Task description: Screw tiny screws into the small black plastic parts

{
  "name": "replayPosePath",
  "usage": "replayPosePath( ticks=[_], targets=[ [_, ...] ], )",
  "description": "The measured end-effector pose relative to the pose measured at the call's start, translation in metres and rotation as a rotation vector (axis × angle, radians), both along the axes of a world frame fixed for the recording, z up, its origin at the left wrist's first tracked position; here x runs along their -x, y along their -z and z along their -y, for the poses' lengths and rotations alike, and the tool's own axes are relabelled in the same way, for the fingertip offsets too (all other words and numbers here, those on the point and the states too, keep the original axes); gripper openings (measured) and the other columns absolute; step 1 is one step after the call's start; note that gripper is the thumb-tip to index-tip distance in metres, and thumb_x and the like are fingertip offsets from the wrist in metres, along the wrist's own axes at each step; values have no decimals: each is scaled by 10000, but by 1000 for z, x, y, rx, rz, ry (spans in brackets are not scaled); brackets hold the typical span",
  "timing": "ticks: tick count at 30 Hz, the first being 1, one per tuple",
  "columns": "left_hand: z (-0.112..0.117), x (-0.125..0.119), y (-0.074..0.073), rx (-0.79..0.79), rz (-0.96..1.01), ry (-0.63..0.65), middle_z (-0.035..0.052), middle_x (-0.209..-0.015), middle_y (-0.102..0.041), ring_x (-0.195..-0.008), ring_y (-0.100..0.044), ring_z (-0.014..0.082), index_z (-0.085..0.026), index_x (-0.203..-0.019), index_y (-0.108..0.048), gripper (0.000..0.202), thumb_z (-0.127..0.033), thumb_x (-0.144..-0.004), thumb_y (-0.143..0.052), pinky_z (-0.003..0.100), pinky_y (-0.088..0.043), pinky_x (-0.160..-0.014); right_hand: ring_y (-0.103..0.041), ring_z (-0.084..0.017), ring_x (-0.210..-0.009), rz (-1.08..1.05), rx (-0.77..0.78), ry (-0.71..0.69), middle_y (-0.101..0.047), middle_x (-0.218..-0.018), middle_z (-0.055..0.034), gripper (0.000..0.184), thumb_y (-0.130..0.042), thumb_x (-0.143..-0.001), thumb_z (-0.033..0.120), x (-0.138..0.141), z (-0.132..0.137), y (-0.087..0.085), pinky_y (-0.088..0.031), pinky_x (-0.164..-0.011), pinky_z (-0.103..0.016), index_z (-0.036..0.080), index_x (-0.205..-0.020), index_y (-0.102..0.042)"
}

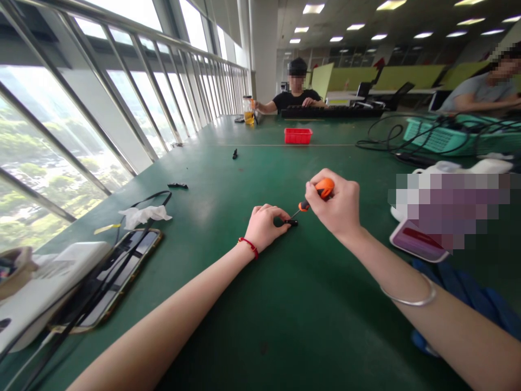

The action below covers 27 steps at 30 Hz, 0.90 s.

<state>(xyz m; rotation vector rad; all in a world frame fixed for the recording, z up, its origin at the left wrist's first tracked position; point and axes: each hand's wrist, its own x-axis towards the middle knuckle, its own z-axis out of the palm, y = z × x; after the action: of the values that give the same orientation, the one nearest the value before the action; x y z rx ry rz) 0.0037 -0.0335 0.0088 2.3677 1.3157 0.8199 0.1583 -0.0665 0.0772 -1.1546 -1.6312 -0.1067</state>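
My right hand is closed around the orange and black handle of a screwdriver. Its thin shaft slants down to the left, and the tip meets a small black part on the green table. With thumb and fingertips, my left hand pinches that black part against the tabletop. Whether the tip sits in a screw is too small to tell. Farther off lie two similar black pieces, one to the left and another toward the middle.
A red bin stands farther back. On the left are a phone, cables, a crumpled tissue and a white power strip. At right are a teal basket, a purple-screened device and blue gloves. Two people sit beyond.
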Motion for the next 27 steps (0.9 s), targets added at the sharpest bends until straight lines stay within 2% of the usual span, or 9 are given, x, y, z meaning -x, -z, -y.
replayPosePath(
  ticks=[9,15,20,22,25,27],
  targets=[
    [0,0,0,-3,-13,5,-24,-861,-705,-894,-590,188,-225,-791,-668,88,-260,-715,-639,371,-373,-895,-431,-111,-460,4,2,-27,-479,-520,21,197,-496,-756,314,1,0,2,-353,-499,-247,224,-590,-443],
    [0,0,1,-15,-10,8,-22,-861,-706,-884,-589,186,-219,-792,-668,92,-261,-718,-632,375,-370,-889,-445,-120,-474,22,71,-12,-497,-526,18,167,-518,-730,293,0,0,-3,-342,-505,-248,220,-589,-466],
    [-1,0,2,-16,-9,21,-16,-866,-704,-890,-590,189,-218,-795,-661,92,-258,-722,-621,375,-368,-893,-442,-122,-479,68,126,20,-477,-497,20,302,-481,-810,422,0,2,-8,-310,-506,-246,217,-589,-468],
    [-1,0,2,-22,-7,21,-18,-859,-702,-889,-589,188,-216,-789,-655,84,-249,-720,-620,372,-370,-887,-434,-121,-468,90,125,35,-467,-490,22,304,-468,-821,424,1,3,-10,-297,-501,-248,218,-597,-465],
    [0,-1,1,-21,-13,19,-22,-852,-701,-885,-588,186,-216,-777,-648,72,-245,-717,-622,368,-371,-888,-457,-131,-472,123,115,48,-499,-530,35,117,-506,-772,340,1,6,-14,-303,-500,-251,231,-728,-503],
    [0,-1,1,-20,-17,19,-24,-847,-700,-880,-588,185,-217,-771,-646,66,-247,-716,-624,367,-370,-891,-472,-140,-478,163,105,63,-522,-567,41,140,-533,-725,308,2,8,-15,-300,-489,-253,238,-843,-509]
  ],
)
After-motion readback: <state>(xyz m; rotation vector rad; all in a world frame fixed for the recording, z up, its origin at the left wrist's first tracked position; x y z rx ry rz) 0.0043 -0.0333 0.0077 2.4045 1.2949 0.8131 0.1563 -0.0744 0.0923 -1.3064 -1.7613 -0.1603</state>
